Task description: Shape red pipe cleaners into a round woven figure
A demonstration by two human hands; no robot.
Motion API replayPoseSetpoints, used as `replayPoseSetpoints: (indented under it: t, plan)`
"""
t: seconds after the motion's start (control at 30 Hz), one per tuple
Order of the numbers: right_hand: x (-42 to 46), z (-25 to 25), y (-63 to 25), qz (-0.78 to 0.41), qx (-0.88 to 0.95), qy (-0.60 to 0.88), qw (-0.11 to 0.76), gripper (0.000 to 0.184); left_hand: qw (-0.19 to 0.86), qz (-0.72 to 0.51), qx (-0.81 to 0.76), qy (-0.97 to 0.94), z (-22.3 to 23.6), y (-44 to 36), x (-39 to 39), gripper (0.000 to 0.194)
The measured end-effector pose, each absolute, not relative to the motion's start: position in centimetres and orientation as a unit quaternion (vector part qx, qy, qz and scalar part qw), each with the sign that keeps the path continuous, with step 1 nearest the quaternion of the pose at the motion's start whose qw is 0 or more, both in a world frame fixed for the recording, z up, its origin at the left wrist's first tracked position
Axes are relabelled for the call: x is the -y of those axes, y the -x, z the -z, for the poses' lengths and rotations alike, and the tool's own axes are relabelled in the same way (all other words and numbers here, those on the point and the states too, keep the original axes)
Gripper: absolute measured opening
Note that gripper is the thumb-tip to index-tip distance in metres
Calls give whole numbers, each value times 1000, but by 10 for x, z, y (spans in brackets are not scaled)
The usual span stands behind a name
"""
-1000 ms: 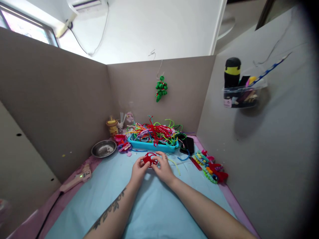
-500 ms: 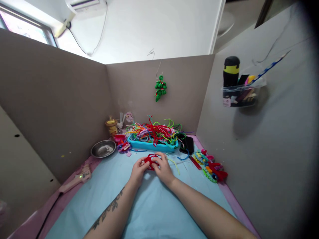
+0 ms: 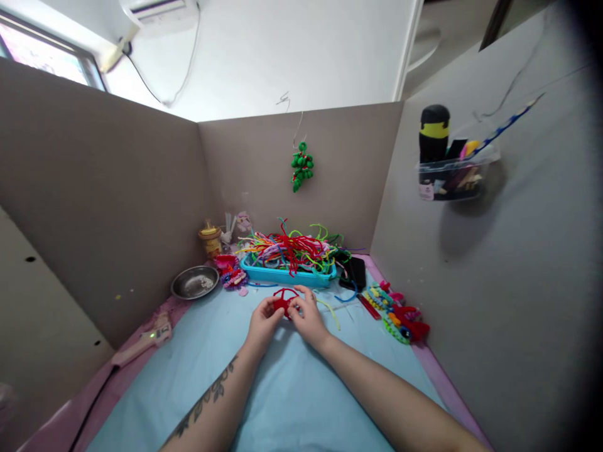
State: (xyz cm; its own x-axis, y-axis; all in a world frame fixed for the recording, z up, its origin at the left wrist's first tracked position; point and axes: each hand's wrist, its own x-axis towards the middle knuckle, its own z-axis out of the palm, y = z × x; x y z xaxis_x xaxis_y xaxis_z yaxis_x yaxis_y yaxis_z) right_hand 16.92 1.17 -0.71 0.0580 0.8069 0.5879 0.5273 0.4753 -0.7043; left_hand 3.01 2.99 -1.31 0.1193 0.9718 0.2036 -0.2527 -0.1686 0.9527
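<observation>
Head view: both hands closed on 1 small red fuzzy-stem piece with open loops (image 3: 281,304), near the middle of the tabletop (image 3: 292,389), which has a light blue cover. Left hand (image 3: 262,322) pinches its left side, thumb in front; right hand (image 3: 308,320) grips its right side, fingertips close to the left thumb. Exact contact under the fingers too small to tell. Yellow-green fuzzy stem (image 3: 335,313) lies just beside right hand. Behind the hands: long bright blue plastic tray (image 3: 282,275), heaped with multicolored fuzzy stems (image 3: 294,248). Left of tray: purple and red fuzzy pieces (image 3: 232,275), then round silver metal bowl (image 3: 187,284) with small whitish bits inside. Far left: pale pink glue gun (image 3: 141,344), green light on. Right of tray: flat black rectangular object (image 3: 354,274), short red strip (image 3: 369,307), colorful fuzzy pieces (image 3: 394,314) near the gray panel (image 3: 494,314).
</observation>
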Motion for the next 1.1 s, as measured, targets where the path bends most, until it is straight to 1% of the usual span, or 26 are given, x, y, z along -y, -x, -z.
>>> replayPoseSetpoints:
  t: [0.17, 0.27, 0.37, 0.43, 0.47, 0.53, 0.63, 0.73, 0.87, 1.1]
  plan:
    - [-13, 8, -168, -145, 678, 501, 517, 14, 512, -558, -357, -547, 16, -31, -31, 35]
    - [-18, 13, -168, -174, 658, 512, 524, 12, 495, -564, -356, -557, 15, -31, -31, 40]
    - [-25, 18, -170, -235, 599, 528, 554, 11, 418, -610, -391, -548, 12, -28, -31, 44]
    - [-29, 19, -173, -286, 558, 525, 576, 16, 354, -628, -432, -542, 11, -27, -30, 39]
    - [-29, 19, -174, -305, 542, 520, 586, 18, 342, -622, -446, -546, 10, -27, -29, 37]
    - [-29, 16, -176, -325, 523, 511, 600, 22, 363, -592, -447, -564, 9, -28, -27, 35]
    - [-26, 11, -175, -333, 520, 502, 605, 23, 413, -554, -416, -591, 8, -33, -22, 45]
    - [-23, 9, -174, -347, 548, 479, 592, 24, 432, -557, -392, -591, 6, -35, -19, 51]
    - [-22, 9, -175, -346, 579, 453, 582, 25, 450, -596, -385, -543, 5, -32, -22, 41]
    - [-19, 7, -178, -318, 528, 474, 629, 22, 449, -599, -400, -530, -1, -32, -22, 33]
